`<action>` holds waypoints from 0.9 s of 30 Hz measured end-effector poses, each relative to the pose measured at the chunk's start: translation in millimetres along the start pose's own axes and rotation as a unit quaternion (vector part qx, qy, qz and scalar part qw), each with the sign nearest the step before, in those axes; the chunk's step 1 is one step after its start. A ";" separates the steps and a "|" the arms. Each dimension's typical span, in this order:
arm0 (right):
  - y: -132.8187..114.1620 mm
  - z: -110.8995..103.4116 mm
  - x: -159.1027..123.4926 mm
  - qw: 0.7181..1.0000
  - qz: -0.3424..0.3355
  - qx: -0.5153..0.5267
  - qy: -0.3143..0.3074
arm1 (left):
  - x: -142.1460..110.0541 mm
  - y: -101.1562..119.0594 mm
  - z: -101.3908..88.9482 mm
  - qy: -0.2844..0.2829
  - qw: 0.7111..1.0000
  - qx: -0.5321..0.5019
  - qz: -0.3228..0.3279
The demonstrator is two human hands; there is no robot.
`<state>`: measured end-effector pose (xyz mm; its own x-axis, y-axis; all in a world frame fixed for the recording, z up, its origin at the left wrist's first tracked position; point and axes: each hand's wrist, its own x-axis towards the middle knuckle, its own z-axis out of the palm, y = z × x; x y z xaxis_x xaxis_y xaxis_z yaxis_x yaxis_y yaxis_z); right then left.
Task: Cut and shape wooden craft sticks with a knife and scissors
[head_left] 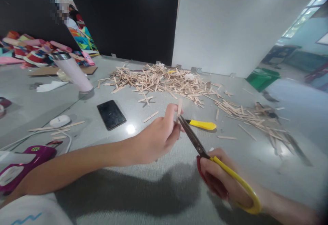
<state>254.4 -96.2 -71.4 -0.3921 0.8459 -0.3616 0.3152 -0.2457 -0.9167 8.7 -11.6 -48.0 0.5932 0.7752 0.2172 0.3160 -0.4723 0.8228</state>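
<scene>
Pinched in the fingers of my left hand is a flat wooden craft stick, held upright. My right hand grips a pair of scissors by handles that are yellow on one side and red on the other. The blades point up and to the left, and their tips meet the stick just above my left fingers. Whether the tips cut into the wood I cannot tell. Behind the blades a yellow utility knife lies on the grey table.
A heap of craft sticks lies at the back, with more sticks at right. Leftward are a black phone, a pink tumbler, a white oval object and a purple glue gun with a cord. A green bin stands beyond.
</scene>
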 end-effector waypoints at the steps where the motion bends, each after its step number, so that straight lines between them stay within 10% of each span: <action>1: 1.2 -0.2 0.7 1.000 -0.001 -0.002 -0.002 | 0.4 -0.6 0.2 0.003 1.000 0.001 0.000; 16: 3.4 3.2 5.6 1.000 0.009 -0.010 0.015 | 0.7 -9.5 7.1 0.018 0.999 0.045 0.001; 27: -4.0 0.3 11.8 0.992 -0.052 -0.102 0.053 | 9.7 17.2 -26.6 0.065 0.995 -0.048 -0.051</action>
<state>248.2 -85.3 -72.1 -0.3421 0.9091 -0.2377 0.4507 -0.0632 -0.8904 0.2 -1.0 -17.8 0.4588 0.8677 0.1915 0.2940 -0.3516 0.8888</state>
